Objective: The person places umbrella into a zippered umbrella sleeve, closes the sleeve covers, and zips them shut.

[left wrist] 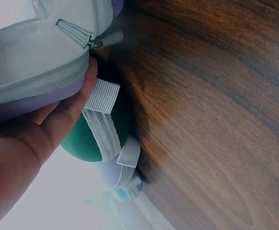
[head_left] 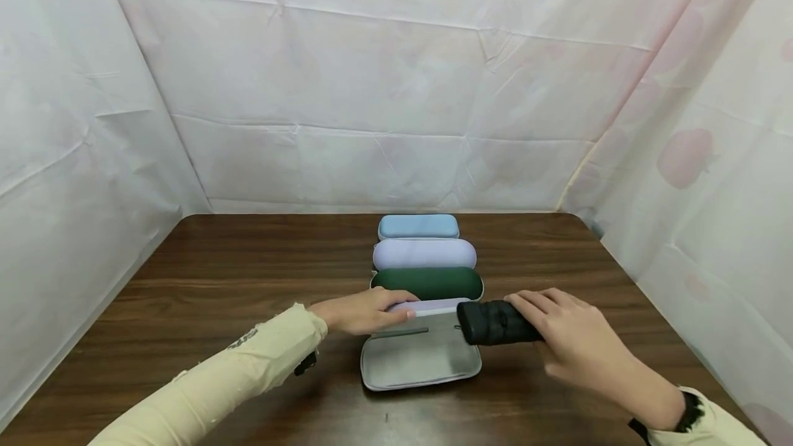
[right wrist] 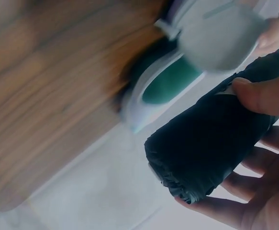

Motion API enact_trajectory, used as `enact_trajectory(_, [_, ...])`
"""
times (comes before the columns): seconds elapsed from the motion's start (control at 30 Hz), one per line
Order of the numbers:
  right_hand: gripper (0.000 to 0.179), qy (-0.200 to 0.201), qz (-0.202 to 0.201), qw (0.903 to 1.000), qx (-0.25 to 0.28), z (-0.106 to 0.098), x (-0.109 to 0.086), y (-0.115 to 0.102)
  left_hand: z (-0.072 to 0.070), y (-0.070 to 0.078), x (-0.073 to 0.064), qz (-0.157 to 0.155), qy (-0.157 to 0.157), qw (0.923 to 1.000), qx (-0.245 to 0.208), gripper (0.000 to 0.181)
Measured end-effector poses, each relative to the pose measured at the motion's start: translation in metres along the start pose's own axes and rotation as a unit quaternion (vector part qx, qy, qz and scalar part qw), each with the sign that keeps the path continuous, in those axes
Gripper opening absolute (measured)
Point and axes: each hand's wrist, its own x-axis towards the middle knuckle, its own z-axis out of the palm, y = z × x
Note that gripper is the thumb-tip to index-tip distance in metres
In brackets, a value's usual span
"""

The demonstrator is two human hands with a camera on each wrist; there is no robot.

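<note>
An unzipped case (head_left: 421,360), lavender outside with a pale grey lining, lies open on the table. My left hand (head_left: 369,311) grips its far half, fingers behind the lavender shell (left wrist: 58,98) and thumb over the inner edge. Just right of the case, my right hand (head_left: 573,332) holds a compact folded black umbrella (head_left: 495,323), its left end overlapping the case's right edge in the head view. In the right wrist view, thumb and fingers wrap the umbrella (right wrist: 211,139), whose fabric is gathered at one end.
Behind the open case, a dark green zip case (head_left: 427,283), a lavender one (head_left: 424,253) and a light blue one (head_left: 418,226) lie in a row toward the back edge. The brown wood-grain table (head_left: 248,260) is bordered by white sheeting (head_left: 372,88) at the back and sides.
</note>
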Motion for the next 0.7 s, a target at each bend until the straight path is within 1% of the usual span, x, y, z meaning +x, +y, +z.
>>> enact_trajectory(0.1, [0.077, 0.004, -0.018, 0.9998, -0.002, 0.005, 0.005, -0.015, 0.000, 0.001, 0.002, 0.006, 0.000, 1.0000, -0.005, 0.044])
enact_trajectory(0.27, [0.062, 0.022, -0.047, 0.9983, -0.026, 0.021, 0.017, -0.040, -0.001, 0.002, 0.005, 0.015, 0.002, 0.9999, -0.005, 0.044])
enact_trajectory(0.37, [0.058, 0.011, -0.050, 0.9980, -0.036, 0.031, 0.024, -0.052, 0.000, 0.005, 0.006, 0.012, 0.006, 0.9999, 0.003, 0.045])
enact_trajectory(0.5, [0.062, -0.014, -0.047, 0.9982, -0.035, 0.043, 0.028, -0.064, 0.001, 0.008, 0.007, 0.006, 0.014, 0.9998, 0.011, 0.045])
enact_trajectory(0.7, [0.061, -0.016, -0.042, 0.9985, -0.032, 0.062, 0.030, -0.072, 0.005, 0.013, 0.010, 0.004, 0.026, 0.9993, 0.026, 0.046])
